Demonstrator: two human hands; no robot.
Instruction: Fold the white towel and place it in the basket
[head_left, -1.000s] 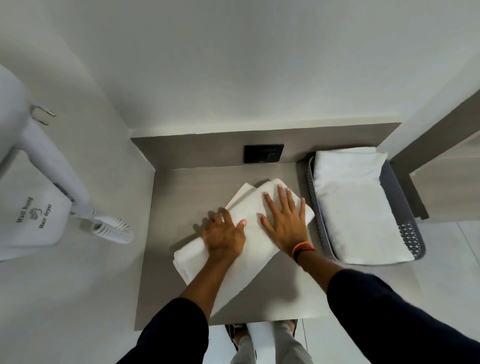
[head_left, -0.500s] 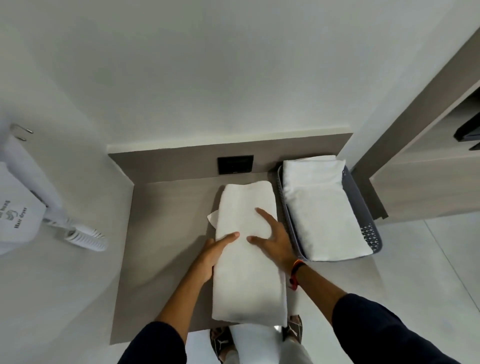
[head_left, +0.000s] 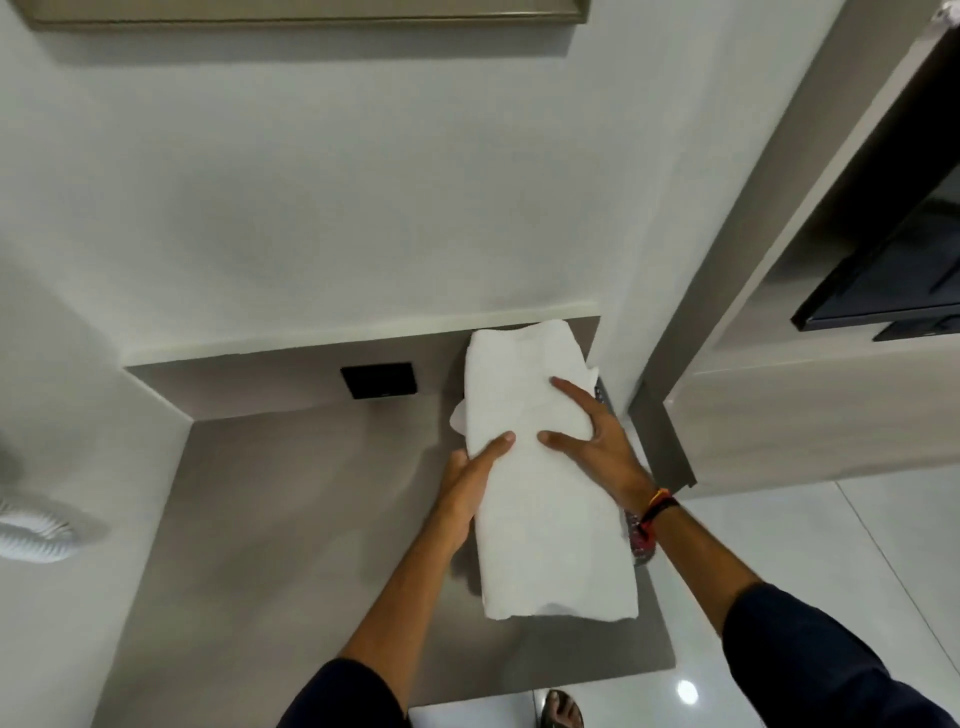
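Observation:
The folded white towel (head_left: 545, 499) is a long rectangle held above the right part of the grey counter (head_left: 291, 519). My left hand (head_left: 470, 480) grips its left edge, thumb on top. My right hand (head_left: 597, 441) grips its right side, fingers spread over the top. The towel covers nearly the whole grey basket (head_left: 640, 540); only slivers of its perforated rim show by my right wrist. Whether the towel rests on the basket or hangs above it I cannot tell.
A black wall socket (head_left: 379, 380) sits on the counter's back panel. The coiled cord of a hair dryer (head_left: 34, 530) hangs at the far left. A wooden unit (head_left: 810, 410) with a dark screen (head_left: 893, 270) stands to the right, over a glossy tiled floor (head_left: 831, 545).
Both hands have carried the folded towel from the middle of the counter to the right, over the basket, which is now almost hidden. The view has tilted upward.

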